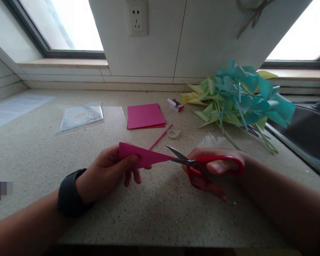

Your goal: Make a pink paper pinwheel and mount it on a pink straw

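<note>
Surface: speckled stone countertop point(160, 213) under two windows, with a wall socket point(137, 17) at the top centre of the frame and a dark sink point(309, 135) at the right edge.
Head view, left hand: the left hand point(106, 172), lower centre-left, pinches the wide end of a folded pink paper triangle point(144, 156), thumb on top and fingers curled shut beneath it. A black watch point(69, 193) sits on the wrist.
Head view, right hand: the right hand point(216, 170), lower centre-right, has thumb and fingers closed through the red loops of the scissors point(200, 163). The blades stand apart, and the paper's narrow tip lies between them close to the pivot.
Paper's place: held in the air just above the countertop, between the two hands.
Behind, centre: stack of pink sheets point(145, 115), a pink straw point(161, 137), a small tape roll point(173, 134) and a little box point(176, 105).
Behind, sides: plastic packet point(81, 115) at left; heap of green and teal pinwheels point(242, 96) at upper right.
Risk: the triangle is gripped only at its far end, so the thin tip could bend or slide between the blades and the cut run crooked.
Risk, fingers: the left fingertips below the fold lie in line with the blades, so a long cut could reach them.
</note>
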Action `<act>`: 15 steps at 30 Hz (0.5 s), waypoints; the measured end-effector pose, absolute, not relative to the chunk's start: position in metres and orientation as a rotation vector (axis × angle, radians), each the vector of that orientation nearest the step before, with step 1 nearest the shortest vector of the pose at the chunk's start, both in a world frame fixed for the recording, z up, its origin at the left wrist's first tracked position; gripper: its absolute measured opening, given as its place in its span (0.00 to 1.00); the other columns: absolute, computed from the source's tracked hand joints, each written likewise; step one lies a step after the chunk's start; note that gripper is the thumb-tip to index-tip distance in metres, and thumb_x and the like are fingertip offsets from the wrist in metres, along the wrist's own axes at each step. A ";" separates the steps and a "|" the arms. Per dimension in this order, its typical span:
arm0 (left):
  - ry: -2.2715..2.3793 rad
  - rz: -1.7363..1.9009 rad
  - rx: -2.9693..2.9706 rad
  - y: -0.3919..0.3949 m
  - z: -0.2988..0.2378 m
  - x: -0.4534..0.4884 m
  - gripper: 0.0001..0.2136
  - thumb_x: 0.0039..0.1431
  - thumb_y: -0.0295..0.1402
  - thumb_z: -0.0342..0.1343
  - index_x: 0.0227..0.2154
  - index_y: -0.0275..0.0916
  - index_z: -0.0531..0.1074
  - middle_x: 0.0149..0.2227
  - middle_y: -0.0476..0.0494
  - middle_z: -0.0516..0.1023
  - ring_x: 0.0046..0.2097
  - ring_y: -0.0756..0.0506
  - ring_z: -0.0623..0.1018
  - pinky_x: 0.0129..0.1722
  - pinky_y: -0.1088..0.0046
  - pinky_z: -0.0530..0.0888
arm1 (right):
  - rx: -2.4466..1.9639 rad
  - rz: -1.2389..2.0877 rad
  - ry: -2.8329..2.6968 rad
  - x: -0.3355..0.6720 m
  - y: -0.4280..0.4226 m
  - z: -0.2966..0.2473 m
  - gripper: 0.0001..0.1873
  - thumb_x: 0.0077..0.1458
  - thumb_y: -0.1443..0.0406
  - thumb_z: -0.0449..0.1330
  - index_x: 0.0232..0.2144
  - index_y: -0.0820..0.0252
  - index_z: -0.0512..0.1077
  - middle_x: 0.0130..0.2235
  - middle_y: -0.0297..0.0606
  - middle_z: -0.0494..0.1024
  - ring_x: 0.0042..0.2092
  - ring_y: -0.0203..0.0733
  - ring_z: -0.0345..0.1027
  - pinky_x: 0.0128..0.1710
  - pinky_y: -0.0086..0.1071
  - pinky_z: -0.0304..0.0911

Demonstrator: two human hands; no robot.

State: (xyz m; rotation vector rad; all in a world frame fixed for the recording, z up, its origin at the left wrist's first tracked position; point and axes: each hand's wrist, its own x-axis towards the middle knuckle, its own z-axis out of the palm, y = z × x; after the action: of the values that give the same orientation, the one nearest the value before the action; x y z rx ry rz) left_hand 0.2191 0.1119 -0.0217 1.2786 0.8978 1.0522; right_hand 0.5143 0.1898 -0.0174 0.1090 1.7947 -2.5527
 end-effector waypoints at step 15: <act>0.989 1.046 1.347 0.108 -0.015 0.224 0.08 0.58 0.37 0.65 0.32 0.38 0.80 0.23 0.44 0.81 0.19 0.49 0.77 0.15 0.82 0.70 | 0.289 -2.538 1.791 0.512 0.186 -0.009 0.26 0.60 0.47 0.60 0.33 0.68 0.73 0.20 0.31 0.70 0.17 0.31 0.63 0.15 0.24 0.65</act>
State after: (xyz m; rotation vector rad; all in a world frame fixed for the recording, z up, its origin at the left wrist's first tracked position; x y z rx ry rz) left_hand 0.2239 0.1082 -0.0153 1.3473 0.9889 1.0460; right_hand 0.5121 0.1857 -0.0089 0.2892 1.7906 -2.5379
